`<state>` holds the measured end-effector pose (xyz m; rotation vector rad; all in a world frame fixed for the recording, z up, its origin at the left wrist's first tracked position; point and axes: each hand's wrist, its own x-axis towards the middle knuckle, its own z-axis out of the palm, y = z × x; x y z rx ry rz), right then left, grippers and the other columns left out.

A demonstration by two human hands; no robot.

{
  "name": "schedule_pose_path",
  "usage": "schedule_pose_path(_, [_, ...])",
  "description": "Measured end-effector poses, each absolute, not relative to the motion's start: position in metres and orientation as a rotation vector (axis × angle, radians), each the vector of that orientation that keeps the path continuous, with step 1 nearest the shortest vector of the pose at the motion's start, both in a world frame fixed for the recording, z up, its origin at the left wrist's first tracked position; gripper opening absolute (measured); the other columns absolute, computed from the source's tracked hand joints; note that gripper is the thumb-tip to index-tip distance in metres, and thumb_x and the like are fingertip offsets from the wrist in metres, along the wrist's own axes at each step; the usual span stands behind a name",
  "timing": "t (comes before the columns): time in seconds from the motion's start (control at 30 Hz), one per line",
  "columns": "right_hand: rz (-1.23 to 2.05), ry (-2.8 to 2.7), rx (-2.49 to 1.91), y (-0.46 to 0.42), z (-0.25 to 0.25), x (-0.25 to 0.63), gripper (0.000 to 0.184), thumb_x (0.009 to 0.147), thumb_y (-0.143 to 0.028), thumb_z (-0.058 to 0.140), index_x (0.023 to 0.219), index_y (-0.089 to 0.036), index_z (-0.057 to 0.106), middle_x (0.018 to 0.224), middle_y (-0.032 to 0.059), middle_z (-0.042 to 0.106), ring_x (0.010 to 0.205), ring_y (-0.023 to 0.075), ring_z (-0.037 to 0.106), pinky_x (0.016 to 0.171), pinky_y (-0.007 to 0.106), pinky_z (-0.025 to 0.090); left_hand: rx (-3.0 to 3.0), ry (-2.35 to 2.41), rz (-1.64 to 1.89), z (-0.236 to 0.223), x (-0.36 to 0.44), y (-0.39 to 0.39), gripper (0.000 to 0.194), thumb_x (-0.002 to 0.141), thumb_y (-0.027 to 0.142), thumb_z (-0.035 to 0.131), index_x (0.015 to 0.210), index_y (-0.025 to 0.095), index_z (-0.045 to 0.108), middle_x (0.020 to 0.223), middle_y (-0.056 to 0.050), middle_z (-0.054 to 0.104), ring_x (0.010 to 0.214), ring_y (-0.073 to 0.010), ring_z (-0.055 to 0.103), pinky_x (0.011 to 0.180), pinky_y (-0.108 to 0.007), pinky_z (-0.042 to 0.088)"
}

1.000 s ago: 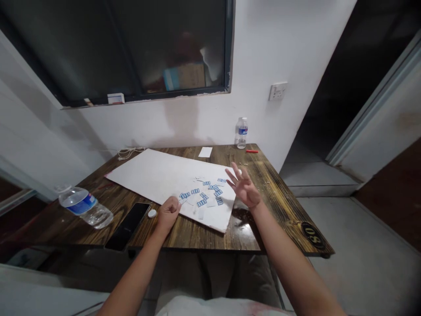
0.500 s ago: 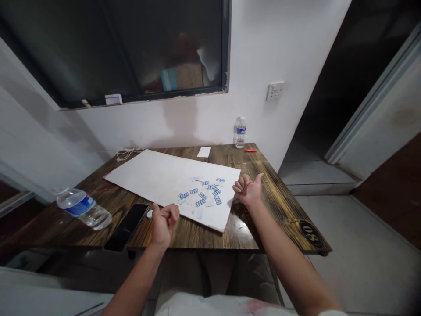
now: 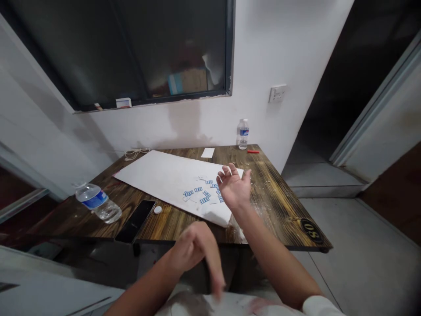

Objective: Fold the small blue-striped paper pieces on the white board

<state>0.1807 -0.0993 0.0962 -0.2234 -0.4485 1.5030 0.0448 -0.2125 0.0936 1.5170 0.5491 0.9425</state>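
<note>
My right hand (image 3: 234, 188) is raised over the right end of a white board (image 3: 164, 173), palm up. Its fingers are apart and lightly curled, with nothing in them. In front of my body, just off the table's near edge, my left hand (image 3: 199, 250) bends at the wrist. Its fingers are stretched downward, somewhat blurred, and no object shows in them. Several small blue-outlined shapes (image 3: 198, 189) are scattered on the board; I cannot tell whether they are loose pieces or drawn marks. My right hand hides some of them.
On the wooden table (image 3: 279, 210) are a tilted water bottle (image 3: 95, 199), a black phone (image 3: 135, 221), a white cap (image 3: 158, 210), and a white cable (image 3: 133, 153). At the back are a paper slip (image 3: 208, 152), a small upright bottle (image 3: 243, 134) and a red pen (image 3: 253, 152).
My left hand has moved right and toward my body, its fingers turning downward from a curled pose. My right hand has shifted left over the board and opened its fingers. The view has turned slightly.
</note>
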Motion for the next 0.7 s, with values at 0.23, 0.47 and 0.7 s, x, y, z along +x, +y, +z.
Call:
schedule_pose_path(0.23, [1.527,-0.728,-0.248,-0.137,0.107,0.154,0.073,0.082,-0.082,0.018,0.122,-0.038,0.060,0.142,-0.0027,0.052,0.135,0.0255,0.042,0.111,0.054,0.030,1.766,0.607,1.014,0.098,0.040,-0.217,0.054,0.086,0.067,0.042,0.112,0.031,0.073,0.133,-0.006,0.061,0.135,-0.0292,0.045,0.116,-0.045,0.029])
schedule_pose_path(0.47, [1.628,-0.750,-0.211,-0.149,0.112,0.150,0.066,0.084,-0.079,0.021,0.128,-0.044,0.055,0.151,-0.0084,0.041,0.139,0.0229,0.039,0.113,0.054,0.028,1.562,0.842,1.339,0.110,0.038,-0.225,0.061,0.088,0.067,0.038,0.114,0.023,0.072,0.117,-0.011,0.070,0.117,-0.0294,0.061,0.104,-0.045,0.043])
schedule_pose_path(0.7, [1.635,-0.648,-0.368,-0.135,0.081,0.143,0.061,0.082,-0.078,0.028,0.120,-0.043,0.060,0.150,-0.0056,0.043,0.140,0.0260,0.037,0.112,0.062,0.021,1.976,0.363,0.886,0.109,0.047,-0.256,0.080,0.090,0.069,0.015,0.105,0.020,0.076,0.117,-0.014,0.070,0.124,-0.0304,0.056,0.104,-0.041,0.042])
